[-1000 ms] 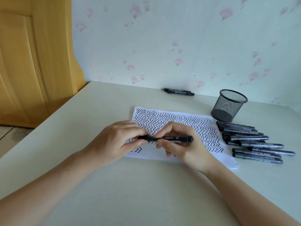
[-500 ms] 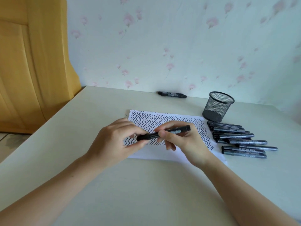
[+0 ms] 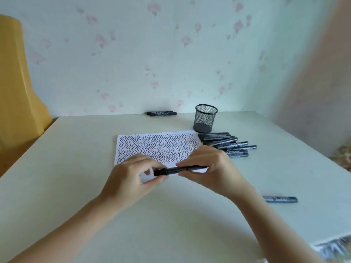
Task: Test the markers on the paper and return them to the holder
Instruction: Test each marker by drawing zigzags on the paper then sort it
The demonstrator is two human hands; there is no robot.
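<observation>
Black marker (image 3: 180, 169) is lying roughly horizontal in the air, held between both hands just above the near edge of the paper (image 3: 157, 144). Left hand (image 3: 131, 179) is pinching the cap end, thumb and index fingers (image 3: 152, 165) clamped on it. Right hand (image 3: 212, 168) is gripping the barrel, fingers curled round it. Whether the cap is seated or coming off, can't tell, frame is a bit blurred there.

Paper is lying flat on the counter (image 3: 76, 168), covered with rows of black zigzag strokes. Black mesh holder (image 3: 205, 118) is standing upright just beyond the paper's far right corner. Pile of markers (image 3: 226, 145) is lying on the counter just right of the paper and in front of the holder, bodies roughly parallel. One single marker (image 3: 280, 199) is lying well apart from the pile, near the right forearm. Two more markers (image 3: 161, 113) are lying side by side at the far edge of the counter against the wall (image 3: 171, 54), left of the holder.

Yellow wooden panel (image 3: 17, 92) is showing at the left, floral wallpaper on the wall behind
</observation>
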